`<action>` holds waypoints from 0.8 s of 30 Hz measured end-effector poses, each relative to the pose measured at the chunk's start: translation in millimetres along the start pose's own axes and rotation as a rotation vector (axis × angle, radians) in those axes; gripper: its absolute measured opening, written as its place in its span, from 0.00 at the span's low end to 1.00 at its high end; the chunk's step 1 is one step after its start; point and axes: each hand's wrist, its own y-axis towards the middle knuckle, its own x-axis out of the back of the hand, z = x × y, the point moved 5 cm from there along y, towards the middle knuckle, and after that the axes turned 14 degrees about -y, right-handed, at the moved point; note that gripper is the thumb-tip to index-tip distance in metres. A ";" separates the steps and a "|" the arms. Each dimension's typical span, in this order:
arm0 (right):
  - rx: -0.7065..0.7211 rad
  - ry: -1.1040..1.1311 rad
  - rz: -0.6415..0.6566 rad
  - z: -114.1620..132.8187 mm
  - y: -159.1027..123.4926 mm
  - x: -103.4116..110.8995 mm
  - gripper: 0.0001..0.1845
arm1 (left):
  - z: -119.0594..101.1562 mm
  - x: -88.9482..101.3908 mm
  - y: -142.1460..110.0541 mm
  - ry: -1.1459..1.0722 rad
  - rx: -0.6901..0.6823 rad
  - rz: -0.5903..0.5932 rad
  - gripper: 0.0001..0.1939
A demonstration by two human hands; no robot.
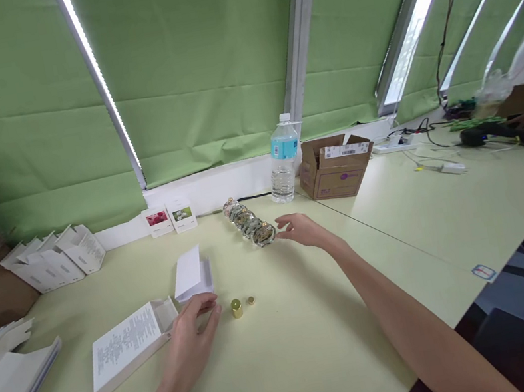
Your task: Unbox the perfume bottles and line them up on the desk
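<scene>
Head view: right hand (302,229), fingers spread open, just beside glass bottles (249,223) in a row, mid-frame; left hand (189,340), fingers curled, grip unclear, near white carton (129,348), lower left; gold cap (236,308) between.

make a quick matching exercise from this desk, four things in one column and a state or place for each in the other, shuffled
Things:
1. water bottle
2. cardboard box
3. gold cap
4. right hand

States and places:
a. flaps standing open
b. upright on the table beside a smaller gold piece
c. blue label, standing upright
d. open, fingers at the end of a row of glass bottles

Pairs: 1-c, 2-a, 3-b, 4-d
</scene>
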 end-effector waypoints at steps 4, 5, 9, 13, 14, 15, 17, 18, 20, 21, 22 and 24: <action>-0.001 -0.071 0.120 18.2 -13.1 10.9 0.14 | -2.6 0.4 0.5 -0.007 -0.009 0.000 0.14; 0.034 -0.055 0.161 29.9 -17.6 9.7 0.14 | -2.6 0.6 0.7 -0.009 -0.004 -0.001 0.13; 0.320 0.070 0.287 97.4 -44.1 -4.3 0.13 | -1.2 1.2 1.5 -0.023 0.014 -0.010 0.14; 0.476 0.053 0.369 148.6 -73.4 -29.9 0.24 | 0.6 1.0 2.1 -0.034 -0.003 -0.010 0.14; 0.508 0.007 0.332 156.7 -78.2 -35.2 0.22 | 1.2 1.0 2.2 -0.035 -0.009 -0.011 0.14; 0.544 -0.049 0.305 163.1 -82.3 -40.8 0.17 | 1.8 1.0 2.3 -0.035 -0.013 -0.011 0.14; 0.608 -0.115 0.258 171.4 -86.7 -48.1 0.08 | 2.7 1.1 2.2 -0.036 -0.020 -0.008 0.14; 0.628 -0.121 0.242 172.8 -86.7 -48.7 0.06 | 3.1 1.1 2.1 -0.035 -0.020 -0.006 0.14; 0.615 -0.102 0.191 169.0 -81.2 -41.8 0.06 | 3.3 1.0 1.8 -0.033 -0.016 -0.001 0.15; 0.581 -0.097 0.153 163.3 -76.1 -35.1 0.06 | 3.2 1.1 1.6 -0.034 -0.013 -0.003 0.14; 0.528 -0.108 0.101 155.2 -69.8 -26.9 0.06 | 2.8 1.2 1.5 -0.035 -0.010 -0.006 0.14; 0.400 -0.190 0.025 133.5 -56.1 -12.6 0.07 | 1.7 1.5 1.4 -0.040 -0.008 -0.012 0.14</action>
